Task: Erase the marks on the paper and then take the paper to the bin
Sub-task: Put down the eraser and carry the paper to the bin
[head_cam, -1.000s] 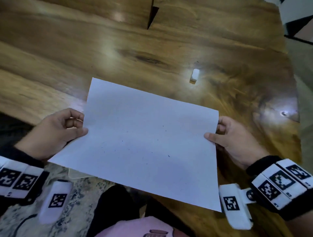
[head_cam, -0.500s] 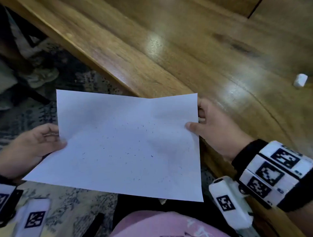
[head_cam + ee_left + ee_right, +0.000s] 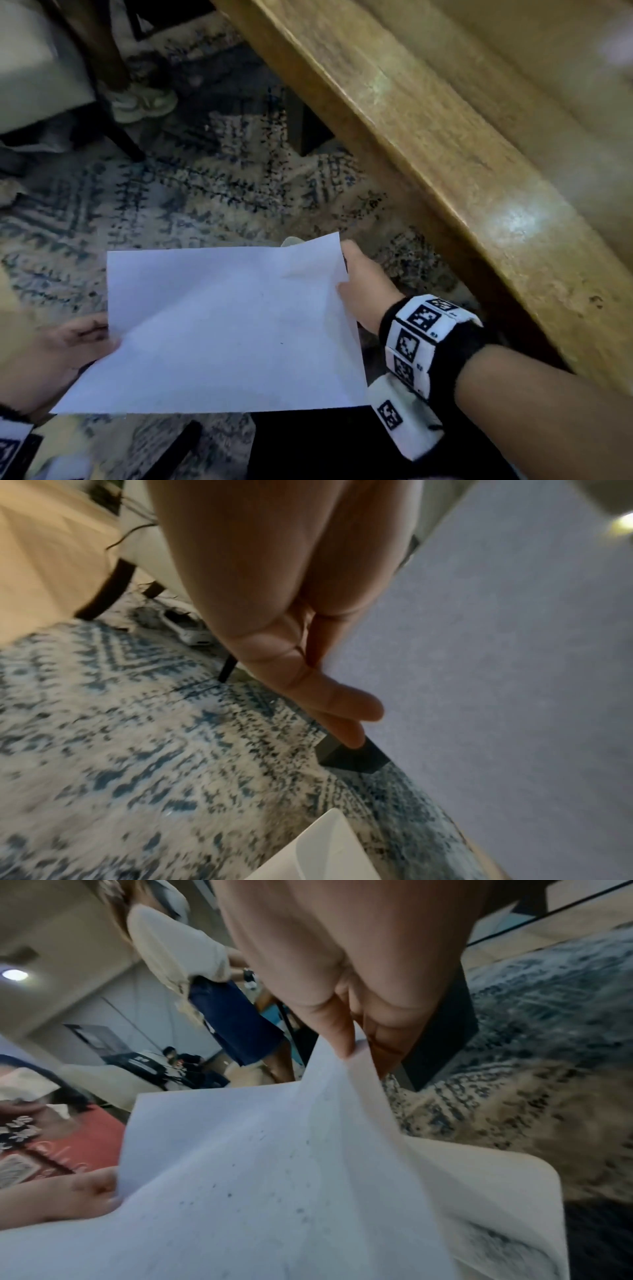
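Note:
The white sheet of paper (image 3: 219,329) is held in the air above the patterned rug, off the table. My left hand (image 3: 85,342) pinches its left edge; in the left wrist view the paper (image 3: 496,669) fills the right side beside my left hand (image 3: 325,685). My right hand (image 3: 356,277) pinches the upper right corner, which curls up. In the right wrist view the right hand (image 3: 352,1039) grips that corner of the paper (image 3: 260,1191), and small dark specks lie on the sheet. No bin is in view.
The wooden table's edge (image 3: 428,144) runs diagonally on the right. A blue and cream rug (image 3: 191,192) lies below. A dark table leg (image 3: 308,126), a chair leg (image 3: 116,140) and a shoe (image 3: 144,102) stand at the back. Another person (image 3: 192,969) stands in the room.
The paper has been carried left, off the table and over the rug. Both hands keep their hold. The eraser and most of the tabletop have left the view.

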